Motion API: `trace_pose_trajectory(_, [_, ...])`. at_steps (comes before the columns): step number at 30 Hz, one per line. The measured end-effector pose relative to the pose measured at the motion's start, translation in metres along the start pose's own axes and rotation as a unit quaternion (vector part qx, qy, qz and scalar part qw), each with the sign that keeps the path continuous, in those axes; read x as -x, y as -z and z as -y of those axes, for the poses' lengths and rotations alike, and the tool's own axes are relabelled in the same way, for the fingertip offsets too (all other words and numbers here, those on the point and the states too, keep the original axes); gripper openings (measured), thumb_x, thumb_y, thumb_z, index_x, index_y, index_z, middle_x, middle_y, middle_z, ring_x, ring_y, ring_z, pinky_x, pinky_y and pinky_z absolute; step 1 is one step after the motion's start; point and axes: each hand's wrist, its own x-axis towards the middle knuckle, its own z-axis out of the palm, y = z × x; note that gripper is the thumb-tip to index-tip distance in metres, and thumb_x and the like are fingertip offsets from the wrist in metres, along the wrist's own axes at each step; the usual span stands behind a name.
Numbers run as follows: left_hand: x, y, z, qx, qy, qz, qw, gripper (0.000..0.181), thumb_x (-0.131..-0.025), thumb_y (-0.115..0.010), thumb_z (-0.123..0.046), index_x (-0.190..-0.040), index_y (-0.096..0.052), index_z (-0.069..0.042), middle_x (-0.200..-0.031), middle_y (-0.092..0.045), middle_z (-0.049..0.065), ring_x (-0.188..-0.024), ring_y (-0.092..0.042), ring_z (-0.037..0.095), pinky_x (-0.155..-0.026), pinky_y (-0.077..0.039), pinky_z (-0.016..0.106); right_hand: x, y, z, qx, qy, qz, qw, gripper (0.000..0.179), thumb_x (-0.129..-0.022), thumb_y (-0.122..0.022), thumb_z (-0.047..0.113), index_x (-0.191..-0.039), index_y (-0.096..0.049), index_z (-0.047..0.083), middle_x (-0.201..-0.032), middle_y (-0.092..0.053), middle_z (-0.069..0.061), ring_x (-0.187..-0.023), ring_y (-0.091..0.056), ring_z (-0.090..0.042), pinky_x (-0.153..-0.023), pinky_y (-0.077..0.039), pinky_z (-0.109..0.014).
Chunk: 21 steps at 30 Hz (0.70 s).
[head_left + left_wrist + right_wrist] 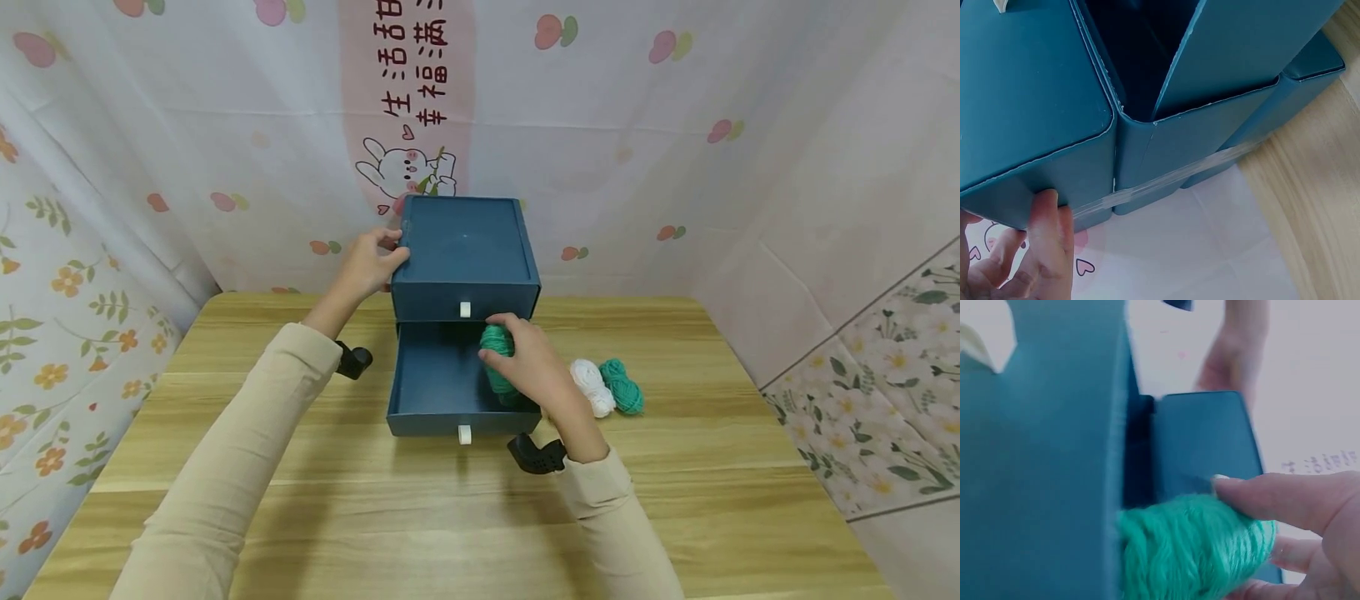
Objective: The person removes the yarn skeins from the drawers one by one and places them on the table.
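Note:
A green skein of yarn (pixel 497 360) is gripped between the thumb and fingers of my right hand (pixel 534 360), at the right side of a pulled-out blue drawer (pixel 438 367). In the right wrist view, the drawer front hides part of the skein (pixel 1194 547). My left hand (pixel 369 265) touches the upper left side of the blue drawer cabinet (pixel 465 242); its fingertips press against the side wall in the left wrist view. The drawer above, with its white pull tab (pixel 465 309), is closed.
A white skein (pixel 592 387) and another green skein (pixel 622 387) lie side by side on the wooden table (pixel 465 525), right of the cabinet. Clear tape (pixel 1179 175) runs along the cabinet's side. A patterned curtain (pixel 255 150) hangs behind.

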Motion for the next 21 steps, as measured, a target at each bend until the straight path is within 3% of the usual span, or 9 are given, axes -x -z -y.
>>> trace_pose_trajectory(5, [0.001, 0.002, 0.0, 0.007, 0.002, 0.001, 1.0, 0.05, -0.095, -0.047, -0.023, -0.141, -0.039, -0.006, -0.133, -0.048, 0.017, -0.096, -0.063, 0.033, -0.073, -0.058, 0.041, 0.014, 0.018, -0.006, -0.07, 0.03, -0.036, 0.9964, 0.049, -0.09, -0.062, 0.026, -0.135, -0.046, 0.014, -0.107, -0.056, -0.012, -0.083, -0.05, -0.025, -0.062, -0.047, -0.03])
trace_pose_trajectory(10, [0.002, 0.001, 0.0, 0.004, 0.0, -0.001, 1.0, 0.05, -0.095, -0.046, -0.023, -0.141, -0.039, -0.005, -0.133, -0.047, 0.018, -0.094, -0.063, 0.033, -0.072, -0.058, 0.039, 0.031, 0.035, -0.025, -0.15, 0.049, -0.118, 0.9804, 0.051, -0.09, -0.062, 0.026, -0.137, -0.045, 0.018, -0.112, -0.055, -0.01, -0.084, -0.051, -0.019, -0.067, -0.048, -0.025])
trace_pose_trajectory(14, [0.001, 0.001, 0.001, 0.002, -0.003, 0.001, 1.0, 0.05, -0.095, -0.046, -0.023, -0.141, -0.039, -0.005, -0.133, -0.047, 0.018, -0.096, -0.062, 0.033, -0.071, -0.058, 0.038, 0.045, 0.047, -0.044, -0.218, 0.04, -0.195, 0.9555, 0.052, -0.09, -0.062, 0.019, -0.138, -0.043, 0.013, -0.117, -0.051, -0.007, -0.091, -0.051, -0.014, -0.071, -0.047, -0.016])
trace_pose_trajectory(18, [0.0, 0.002, 0.001, -0.004, -0.003, 0.0, 1.0, 0.05, -0.095, -0.046, -0.022, -0.141, -0.039, -0.004, -0.133, -0.048, 0.019, -0.095, -0.062, 0.034, -0.07, -0.058, 0.037, 0.058, 0.058, -0.064, -0.28, -0.009, -0.258, 0.9247, 0.053, -0.088, -0.063, 0.012, -0.137, -0.043, 0.013, -0.117, -0.047, 0.0, -0.083, -0.049, -0.01, -0.068, -0.048, -0.013])
trace_pose_trajectory(21, [0.0, 0.002, 0.0, -0.005, -0.002, 0.001, 1.0, 0.05, -0.095, -0.046, -0.022, -0.141, -0.039, -0.005, -0.132, -0.048, 0.018, -0.094, -0.063, 0.034, -0.069, -0.058, 0.036, 0.066, 0.065, -0.082, -0.32, -0.052, -0.302, 0.8964, 0.053, -0.086, -0.063, 0.006, -0.135, -0.045, 0.016, -0.114, -0.048, 0.003, -0.075, -0.05, -0.01, -0.066, -0.051, -0.013])
